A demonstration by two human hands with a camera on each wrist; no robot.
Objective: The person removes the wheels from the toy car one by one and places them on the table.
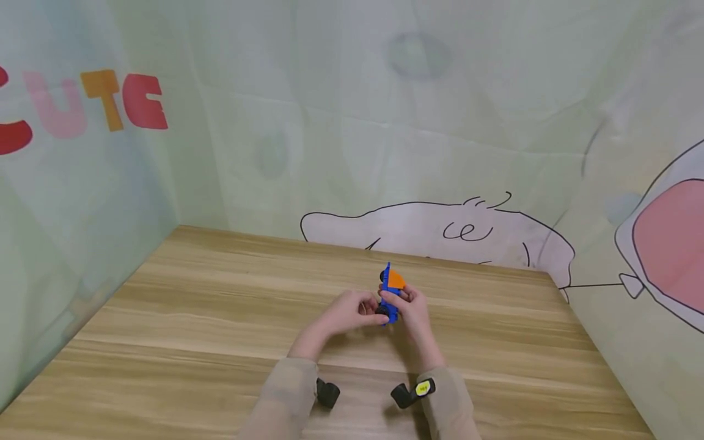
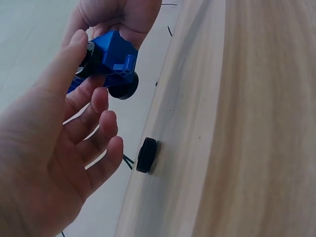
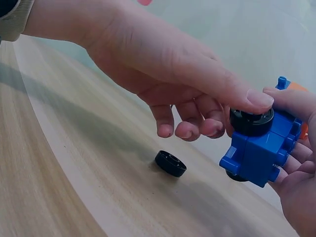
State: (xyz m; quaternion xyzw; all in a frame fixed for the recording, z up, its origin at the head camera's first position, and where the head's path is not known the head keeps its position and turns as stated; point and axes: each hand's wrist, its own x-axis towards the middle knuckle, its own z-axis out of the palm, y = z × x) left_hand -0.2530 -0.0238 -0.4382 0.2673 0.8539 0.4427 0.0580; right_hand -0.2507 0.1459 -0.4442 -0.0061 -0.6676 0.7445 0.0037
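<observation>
Above the table, my right hand [image 1: 415,310] grips a small toy car [image 1: 393,297] with a blue body and an orange part. Black wheels show on both sides of the car. My left hand [image 2: 64,133] has its thumb on the face of one black wheel [image 3: 252,122] at the car's end, the index finger behind it; the other fingers are loosely bent, touching nothing. In the right wrist view, the right hand [image 3: 298,163] is partly cut off at the edge. A loose black wheel [image 3: 171,164] lies on the tabletop below the hands; the head view does not show it.
The wood-grain table [image 1: 220,281] meets a printed fabric backdrop [image 1: 341,134] at its back and sides. Black wrist devices, one at each cuff [image 1: 327,394], hang low over the table's near part.
</observation>
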